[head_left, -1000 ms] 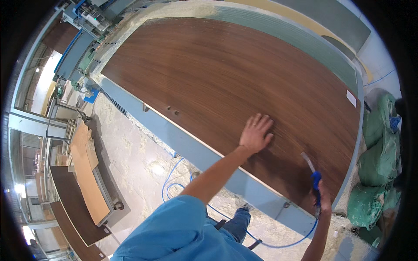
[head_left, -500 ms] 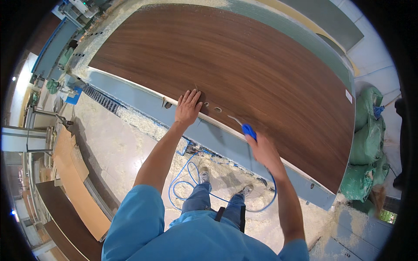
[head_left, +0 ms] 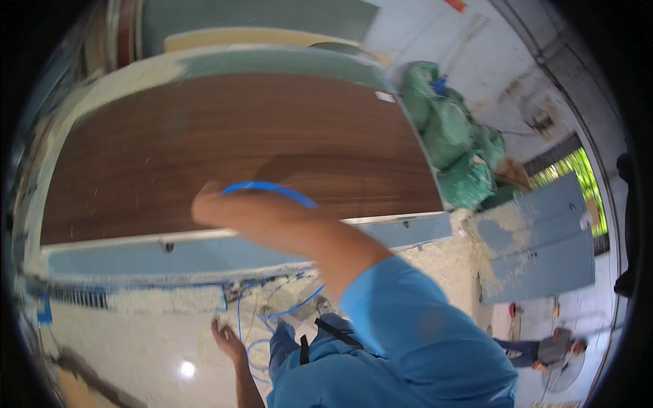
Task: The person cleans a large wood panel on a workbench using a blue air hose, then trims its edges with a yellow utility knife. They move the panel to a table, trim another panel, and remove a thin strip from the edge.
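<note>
A large dark brown wood-grain panel [head_left: 272, 129] lies flat on the blue-grey machine bed [head_left: 115, 262]. My right arm reaches across its near side, and my right hand [head_left: 212, 204] is over the panel, smeared by motion. It is closed on an air blow gun, whose body and nozzle are hidden behind the hand. From the hand a bright blue air hose [head_left: 269, 188] arcs back over the forearm. Below the bed's near edge, my left hand [head_left: 230, 341] hangs free with fingers apart and nothing in it.
Green sacks [head_left: 445, 136] stand beyond the panel's right end. Blue-grey boards [head_left: 544, 251] dusted with shavings lie at the right. A person [head_left: 554, 350] is at the lower right. Hose loops and shavings lie around my feet.
My view has swung to the right. My left hand has come off the panel and dropped below its edge. My right hand has swept left across the panel with the blow gun, pulling the hose up.
</note>
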Available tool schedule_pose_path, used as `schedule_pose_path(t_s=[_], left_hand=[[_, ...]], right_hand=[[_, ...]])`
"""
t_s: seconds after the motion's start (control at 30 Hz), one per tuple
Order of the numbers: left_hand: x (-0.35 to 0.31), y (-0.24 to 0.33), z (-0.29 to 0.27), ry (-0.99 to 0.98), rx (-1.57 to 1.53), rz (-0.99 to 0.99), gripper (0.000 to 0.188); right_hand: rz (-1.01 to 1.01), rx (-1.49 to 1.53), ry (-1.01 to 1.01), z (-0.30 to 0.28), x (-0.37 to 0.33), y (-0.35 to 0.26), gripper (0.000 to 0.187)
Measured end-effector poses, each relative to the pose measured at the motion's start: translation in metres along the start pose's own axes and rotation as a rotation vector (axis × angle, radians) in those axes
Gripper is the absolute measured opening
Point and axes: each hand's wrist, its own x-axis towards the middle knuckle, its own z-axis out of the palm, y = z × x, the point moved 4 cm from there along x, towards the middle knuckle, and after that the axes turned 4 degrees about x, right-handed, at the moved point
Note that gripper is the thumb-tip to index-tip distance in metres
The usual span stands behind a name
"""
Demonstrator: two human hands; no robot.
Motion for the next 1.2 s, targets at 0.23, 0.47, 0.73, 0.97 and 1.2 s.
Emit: schedule_pose_path(t_s=[0.23,0.47,0.73,0.97,1.2], left_hand=[[-0.155,-0.187,-0.115,-0.274,0.665,-0.397,0.048],[-0.178,-0.233,-0.14,-0.111,0.463,-0.782,0.053],[0.004,-0.082,-0.053,-0.016,0.053,-0.369,0.043],[0.107,0.075,-0.022,-0.093,0.249,-0.104,0.035],[0.138,0.176,-0.003,-0.131,0.271,0.116,0.028]], right_hand=[[-0.135,-0.612,0.004,0.007,0.033,-0.038,0.028],[-0.151,0.376,0.457,0.035,-0.038,0.065,0.02],[-0.078,1.682,0.061,0.21,-0.065,0.12,0.048],[-0.13,2.042,0.212,0.26,-0.037,0.06,0.052],[-0.038,1.957,0.242,0.235,-0.068,0.061,0.044]])
